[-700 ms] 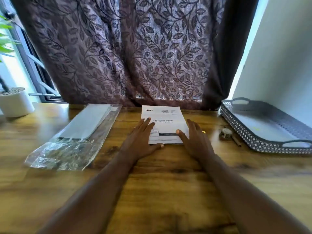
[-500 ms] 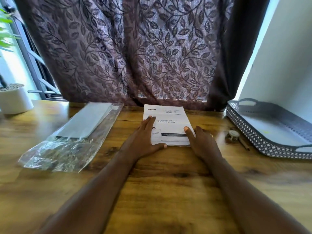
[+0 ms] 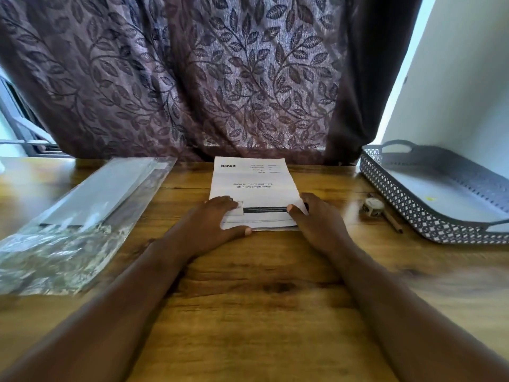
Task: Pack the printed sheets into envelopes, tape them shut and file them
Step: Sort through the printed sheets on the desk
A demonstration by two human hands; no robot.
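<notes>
Lying flat on the wooden counter [image 3: 248, 312], near the curtain [image 3: 192, 78]: printed sheets [image 3: 254, 186] in a stack. Left hand [image 3: 205, 230] resting on the stack's near left corner, fingers spread flat, gripping nothing. Right hand [image 3: 316, 220] pressed against its near right edge, fingers loose. Left of the stack, a clear bag of envelopes [image 3: 82, 205]. Right of it, a tape roll [image 3: 373, 206], a pencil [image 3: 392, 220] and a grey tray [image 3: 396, 194].
</notes>
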